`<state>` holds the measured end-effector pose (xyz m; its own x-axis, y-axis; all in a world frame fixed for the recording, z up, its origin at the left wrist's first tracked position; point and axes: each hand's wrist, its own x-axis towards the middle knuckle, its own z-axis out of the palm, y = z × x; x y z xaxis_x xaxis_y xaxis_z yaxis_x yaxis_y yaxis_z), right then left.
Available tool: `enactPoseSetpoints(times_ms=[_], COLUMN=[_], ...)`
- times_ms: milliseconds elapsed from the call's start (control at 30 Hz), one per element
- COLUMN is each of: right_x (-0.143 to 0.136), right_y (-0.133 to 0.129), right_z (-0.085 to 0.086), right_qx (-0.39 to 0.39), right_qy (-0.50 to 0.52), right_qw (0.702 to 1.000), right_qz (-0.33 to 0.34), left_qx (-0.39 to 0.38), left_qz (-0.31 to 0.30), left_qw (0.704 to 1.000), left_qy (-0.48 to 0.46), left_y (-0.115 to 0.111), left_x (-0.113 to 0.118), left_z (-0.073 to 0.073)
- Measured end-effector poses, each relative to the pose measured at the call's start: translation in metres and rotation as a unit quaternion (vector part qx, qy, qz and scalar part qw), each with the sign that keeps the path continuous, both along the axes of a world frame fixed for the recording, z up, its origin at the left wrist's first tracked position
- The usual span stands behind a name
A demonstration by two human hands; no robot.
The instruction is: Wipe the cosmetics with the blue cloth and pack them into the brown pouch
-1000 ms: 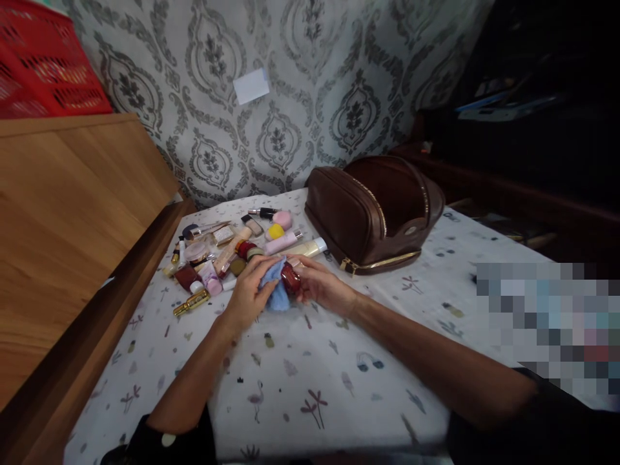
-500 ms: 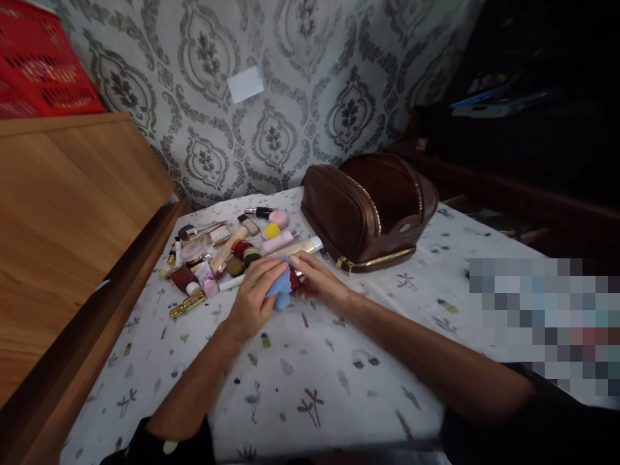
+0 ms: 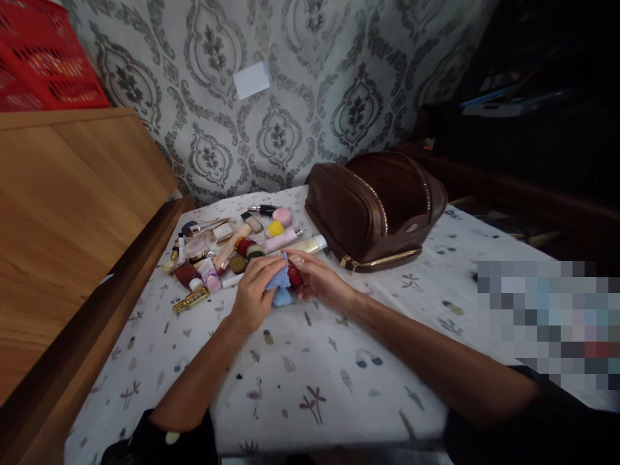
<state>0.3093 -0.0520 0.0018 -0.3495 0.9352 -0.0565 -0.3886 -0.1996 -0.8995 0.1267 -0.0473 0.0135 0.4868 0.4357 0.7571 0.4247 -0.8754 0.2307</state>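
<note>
My left hand (image 3: pixel 254 290) is closed on a light blue cloth (image 3: pixel 281 287), which presses against a small dark red item (image 3: pixel 294 276). The fingers of my right hand (image 3: pixel 322 281) are wrapped round the right side of that red item. Both hands are close together above the patterned white tablecloth (image 3: pixel 290 387). Just beyond them lies a spread of cosmetics, with a gold tube (image 3: pixel 190 300), a pink tube (image 3: pixel 279 240), a yellow round item (image 3: pixel 275 228) and a cream tube with a white cap (image 3: pixel 312 245).
A brown leather bag (image 3: pixel 349 210) stands unzipped behind my right hand. A wooden panel (image 3: pixel 72 213) borders the table at left, with a red basket (image 3: pixel 48 58) above it. Patterned wallpaper (image 3: pixel 276 135) rises behind.
The view has shifted slightly. More of the dark red item shows between my hands, and my right hand's fingers have moved a little around it. The cloth stays in my left hand.
</note>
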Motion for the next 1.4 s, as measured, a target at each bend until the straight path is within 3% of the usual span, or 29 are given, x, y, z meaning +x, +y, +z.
enactPoseSetpoints(times_ms=[100, 200, 400, 600, 767, 967, 1100, 1233, 1333, 1400], right_x=[0.000, -0.001, -0.003, -0.004, -0.001, -0.002, -0.002, 0.000, 0.002, 0.002], right_y=[0.000, 0.000, 0.002, 0.005, 0.010, 0.008, 0.006, 0.005, 0.004, 0.003], right_z=[0.002, 0.002, -0.005, -0.010, -0.011, -0.003, 0.001, 0.003, 0.005, 0.005], right_qx=[0.000, -0.003, -0.005, -0.033, -0.099, -0.173, -0.183, -0.169, -0.161, -0.159], right_qy=[0.010, -0.002, 0.005, 0.056, 0.095, 0.124, 0.149, 0.164, 0.191, 0.209], right_qw=[1.000, 1.000, 0.999, 0.994, 0.990, 0.977, 0.972, 0.971, 0.967, 0.963], right_qz=[0.024, 0.004, -0.049, -0.087, -0.032, -0.022, -0.003, 0.032, 0.050, 0.061], left_qx=[-0.008, -0.005, 0.051, 0.095, 0.106, 0.103, 0.058, 0.000, -0.001, 0.020], left_qz=[0.063, 0.097, 0.006, 0.021, 0.048, 0.012, -0.003, 0.044, 0.081, 0.075], left_qw=[0.998, 0.994, 0.997, 0.991, 0.990, 0.993, 0.998, 0.999, 0.996, 0.997], left_qy=[-0.024, -0.044, 0.060, 0.092, 0.082, 0.056, 0.024, -0.022, -0.031, -0.015], left_y=[-0.002, -0.006, -0.006, -0.003, -0.003, -0.004, -0.006, -0.004, -0.002, -0.003], left_x=[0.001, 0.003, 0.004, 0.001, 0.001, 0.003, 0.003, 0.001, 0.002, 0.003], left_z=[-0.001, -0.003, -0.004, -0.004, -0.010, -0.009, -0.006, -0.008, -0.011, -0.012])
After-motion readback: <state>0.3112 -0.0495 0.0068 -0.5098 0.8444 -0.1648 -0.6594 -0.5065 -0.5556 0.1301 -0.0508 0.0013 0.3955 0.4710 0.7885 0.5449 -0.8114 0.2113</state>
